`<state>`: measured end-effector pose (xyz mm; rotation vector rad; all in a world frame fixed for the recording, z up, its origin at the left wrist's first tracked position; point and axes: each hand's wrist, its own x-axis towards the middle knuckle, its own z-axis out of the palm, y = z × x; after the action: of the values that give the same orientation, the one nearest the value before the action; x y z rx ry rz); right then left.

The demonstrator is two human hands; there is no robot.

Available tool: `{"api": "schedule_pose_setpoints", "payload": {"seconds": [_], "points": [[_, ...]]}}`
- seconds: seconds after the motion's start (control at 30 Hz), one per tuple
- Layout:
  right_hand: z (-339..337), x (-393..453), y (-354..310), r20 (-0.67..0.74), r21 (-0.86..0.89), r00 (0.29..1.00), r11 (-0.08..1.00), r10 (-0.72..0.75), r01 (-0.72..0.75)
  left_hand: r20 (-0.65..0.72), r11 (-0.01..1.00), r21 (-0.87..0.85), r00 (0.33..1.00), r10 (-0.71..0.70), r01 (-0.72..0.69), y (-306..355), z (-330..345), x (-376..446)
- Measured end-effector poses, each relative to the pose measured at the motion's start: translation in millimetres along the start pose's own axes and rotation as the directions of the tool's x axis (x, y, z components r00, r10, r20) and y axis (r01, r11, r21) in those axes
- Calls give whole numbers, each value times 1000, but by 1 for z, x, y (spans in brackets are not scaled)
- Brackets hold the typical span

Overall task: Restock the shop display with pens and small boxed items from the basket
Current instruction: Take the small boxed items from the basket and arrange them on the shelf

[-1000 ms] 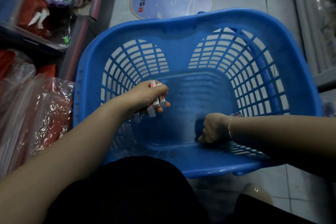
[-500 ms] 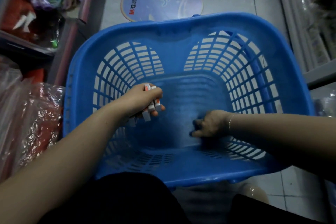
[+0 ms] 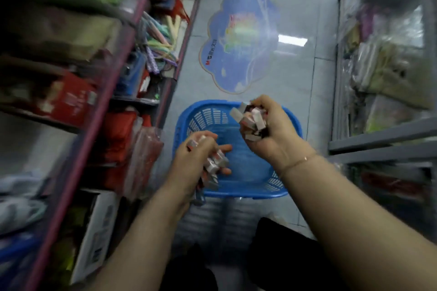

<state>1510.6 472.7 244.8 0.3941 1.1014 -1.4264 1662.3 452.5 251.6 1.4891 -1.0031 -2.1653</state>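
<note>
We see both hands lifted above the basket [image 3: 236,179]: left hand [image 3: 198,160] and right hand [image 3: 267,130], fingers clasping small boxes [image 3: 250,120]. Basket seemingly emptied; shelving remains.

The basket [image 3: 236,172] looked like blue moulded plastic, smooth and faintly shiny, its walls cut into a lattice of slots. The small boxes [image 3: 250,120] gripped in the right hand [image 3: 272,130] and those [image 3: 214,165] in the left hand [image 3: 198,160] appeared to be printed card with a pale, matt face, though blur hid any detail. The floor [image 3: 295,73] was glossy tile, bright enough to mirror a ceiling light. A floor sticker [image 3: 238,40] lay flat on it with a smooth, slightly sheeny print. The shelf frame [image 3: 378,142] on the right seemed grey painted metal. Bagged goods [image 3: 139,156] on the left wore crinkled, glossy clear plastic.
</note>
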Motion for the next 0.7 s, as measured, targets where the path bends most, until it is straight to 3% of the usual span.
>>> {"api": "schedule_pose_setpoints", "payload": {"seconds": [0.17,0.27,0.4,0.53,0.7], "points": [[80,-169,-16,-238,-191,937,958,-256,213,123,991,83,988,90,-101,117,20,-161],[122,-246,-18,-233,-250,884,903,-405,348,172,981,117,976,131,-152,171,25,-234],[161,-321,-10,-163,-305,868,861,-469,408,72,958,169,972,224,-233,201,16,-305],[180,-375,13,-19,-382,924,857,-382,346,-47,947,118,950,307,-300,202,0,-368],[183,-418,44,144,-395,988,913,-51,105,-252,932,40,898,359,-361,189,-21,-444]]}}
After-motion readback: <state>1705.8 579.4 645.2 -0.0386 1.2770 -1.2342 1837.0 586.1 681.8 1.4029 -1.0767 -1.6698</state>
